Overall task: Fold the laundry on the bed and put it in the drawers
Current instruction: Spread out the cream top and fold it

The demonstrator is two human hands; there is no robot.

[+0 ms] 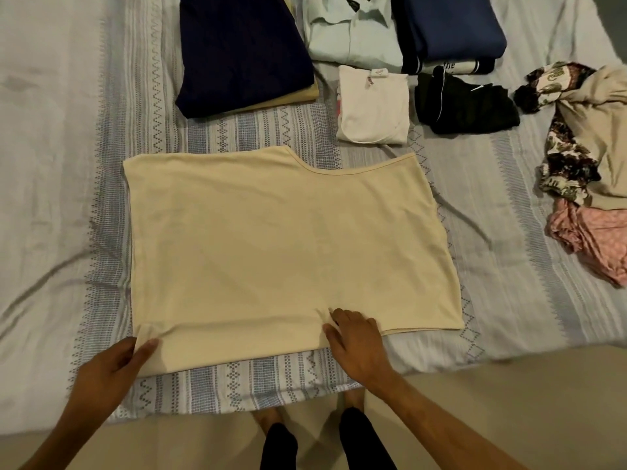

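A cream-yellow top (278, 239) lies spread flat on the bed (51, 164), its curved neckline toward the far side. My left hand (115, 364) pinches its near left corner, thumb on top of the fabric. My right hand (356, 344) grips the near hem around the middle, where the cloth bunches under my fingers.
Folded pieces line the far side: a navy garment (244, 52), a pale shirt (349, 32), a blue stack (451, 28), a white top (373, 106) and a black item (464, 106). An unfolded heap (590, 157) of floral, beige and pink clothes lies right. The bed's edge and floor (509, 401) are near me.
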